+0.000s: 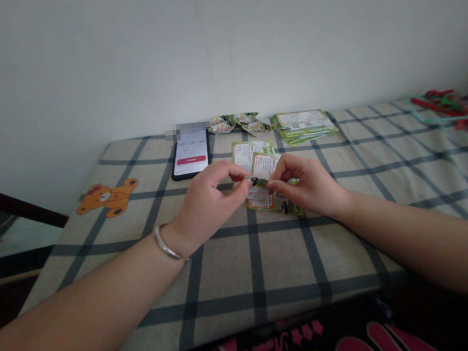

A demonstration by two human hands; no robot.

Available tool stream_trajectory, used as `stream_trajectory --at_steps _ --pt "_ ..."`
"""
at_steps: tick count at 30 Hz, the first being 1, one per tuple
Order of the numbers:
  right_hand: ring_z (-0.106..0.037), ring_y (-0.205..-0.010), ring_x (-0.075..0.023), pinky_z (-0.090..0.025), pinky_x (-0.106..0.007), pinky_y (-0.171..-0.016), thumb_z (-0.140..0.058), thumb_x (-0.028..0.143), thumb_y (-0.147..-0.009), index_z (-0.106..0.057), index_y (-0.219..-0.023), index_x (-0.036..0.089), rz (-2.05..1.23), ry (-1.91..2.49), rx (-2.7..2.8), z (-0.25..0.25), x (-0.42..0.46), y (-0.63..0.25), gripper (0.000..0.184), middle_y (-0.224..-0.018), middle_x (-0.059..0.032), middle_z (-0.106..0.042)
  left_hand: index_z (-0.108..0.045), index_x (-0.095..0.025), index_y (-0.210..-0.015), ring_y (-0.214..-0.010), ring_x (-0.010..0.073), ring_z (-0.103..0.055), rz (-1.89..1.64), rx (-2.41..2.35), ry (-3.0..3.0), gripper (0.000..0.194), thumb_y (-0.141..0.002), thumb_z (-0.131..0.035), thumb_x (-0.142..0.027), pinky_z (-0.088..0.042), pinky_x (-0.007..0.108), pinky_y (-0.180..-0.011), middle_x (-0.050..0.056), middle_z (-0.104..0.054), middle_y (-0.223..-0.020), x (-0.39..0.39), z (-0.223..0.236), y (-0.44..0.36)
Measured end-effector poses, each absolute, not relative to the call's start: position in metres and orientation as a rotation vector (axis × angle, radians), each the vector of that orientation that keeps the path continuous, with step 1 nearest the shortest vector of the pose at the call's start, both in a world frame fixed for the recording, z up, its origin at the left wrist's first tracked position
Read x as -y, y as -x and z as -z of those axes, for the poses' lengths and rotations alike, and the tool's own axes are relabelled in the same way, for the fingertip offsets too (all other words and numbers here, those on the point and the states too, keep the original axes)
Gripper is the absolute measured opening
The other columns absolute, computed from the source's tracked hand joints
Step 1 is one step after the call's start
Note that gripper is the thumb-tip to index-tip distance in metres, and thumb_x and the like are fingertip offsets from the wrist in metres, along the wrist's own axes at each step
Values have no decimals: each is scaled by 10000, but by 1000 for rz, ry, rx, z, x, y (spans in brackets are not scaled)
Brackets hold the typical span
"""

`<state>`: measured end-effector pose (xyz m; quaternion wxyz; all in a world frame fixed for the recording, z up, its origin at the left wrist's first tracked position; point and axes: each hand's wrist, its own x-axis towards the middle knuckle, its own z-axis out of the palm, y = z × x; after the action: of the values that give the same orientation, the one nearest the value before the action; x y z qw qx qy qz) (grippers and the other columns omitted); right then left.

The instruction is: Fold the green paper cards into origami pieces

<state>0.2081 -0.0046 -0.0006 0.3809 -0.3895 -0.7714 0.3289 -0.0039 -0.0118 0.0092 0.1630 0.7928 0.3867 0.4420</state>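
Between both hands is a narrow folded strip of printed paper (259,182), held level just above the table. My left hand (215,196), with a silver bangle at the wrist, pinches its left end between thumb and forefinger. The right end is pinched the same way by my right hand (311,185). Beneath and behind the strip lie green-and-white printed sheets (252,155), partly hidden by my fingers. A row of folded paper pieces (235,123) in the same print rests against the wall.
A phone (191,152) showing a timer lies left of the folded pieces. Right of them is a stack of printed leaflets (305,125). An orange bear cutout (108,198) lies on the checked tablecloth (218,275) at left. Red and teal ribbons (458,115) lie far right.
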Motion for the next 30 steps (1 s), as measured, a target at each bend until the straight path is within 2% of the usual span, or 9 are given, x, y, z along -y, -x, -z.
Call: stream_trajectory --at_steps 12,17,23,27,30 --pt "-534 -558 -87 -416 -221 -499 -672 295 -812 -491 -731 196 -957 954 1915 -3 4 -207 222 -644 24 -596 -626 -180 -759 -743 120 -596 -1210 -967 -2125 110 -859 -583 -196 -479 242 -694 -10 -650 -785 12 -8 6" --pt "-530 -569 -87 -413 -225 -516 -670 283 -809 -497 -734 192 -979 927 1886 -4 2 -209 209 -641 27 -588 -628 -177 -798 -732 123 -597 -1132 -947 -2069 123 -883 -578 -250 -473 229 -648 -5 -647 -776 10 -6 6" --pt "-480 -528 -74 -367 -221 -483 -671 275 -800 -498 -734 193 -963 948 1846 -1 -1 -211 202 -617 44 -550 -638 -175 -871 -732 121 -602 -1116 -1054 -2325 105 -896 -571 -252 -446 228 -639 0 -671 -815 11 -8 7" --pt "-501 -547 -75 -382 -220 -497 -667 271 -801 -487 -738 197 -997 926 1800 1 -2 -210 205 -625 48 -552 -592 -170 -697 -550 104 -508 -956 -1157 -2469 244 -900 -581 -305 -324 237 -512 -31 -564 -599 9 -6 8" --pt "-509 -543 -75 -386 -217 -492 -674 270 -796 -482 -735 200 -1058 911 1771 1 -2 -209 214 -620 53 -553 -541 -170 -630 -542 107 -470 -907 -1157 -2533 321 -916 -562 -314 -297 245 -511 -31 -502 -569 5 -3 8"
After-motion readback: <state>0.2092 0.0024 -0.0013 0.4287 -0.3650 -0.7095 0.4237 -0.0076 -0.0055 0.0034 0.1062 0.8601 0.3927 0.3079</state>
